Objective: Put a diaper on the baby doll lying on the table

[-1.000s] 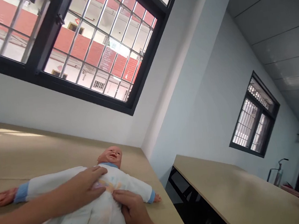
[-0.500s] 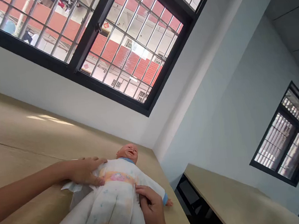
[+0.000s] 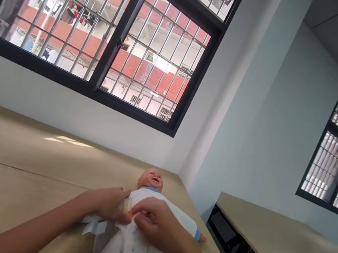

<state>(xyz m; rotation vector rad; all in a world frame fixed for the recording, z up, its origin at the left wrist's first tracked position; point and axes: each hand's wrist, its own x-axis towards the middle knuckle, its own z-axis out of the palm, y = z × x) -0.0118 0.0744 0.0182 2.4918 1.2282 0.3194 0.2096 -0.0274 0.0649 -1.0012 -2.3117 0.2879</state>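
A baby doll (image 3: 152,180) in a white top with blue trim lies on its back on the tan tabletop. Around its hips is a white diaper (image 3: 135,242) with a coloured waistband, partly covered by my hands. My left hand (image 3: 112,205) curls round the doll's side, its thumb pressing on the waistband. Reaching across the belly, my right hand (image 3: 156,222) has its fingers and thumb pinched together at the waistband, close to the left thumb. A loose white diaper tab (image 3: 95,226) sticks out below my left wrist.
The tan table (image 3: 41,172) runs along the wall beneath a barred window (image 3: 150,64). A second table (image 3: 257,222) stands to the right, across a dark gap. Another window (image 3: 332,161) is in the right wall.
My right hand has moved from the doll's right-of-picture hip up and left to the middle of the waistband. My left hand stays at the side. The view has shifted slightly.
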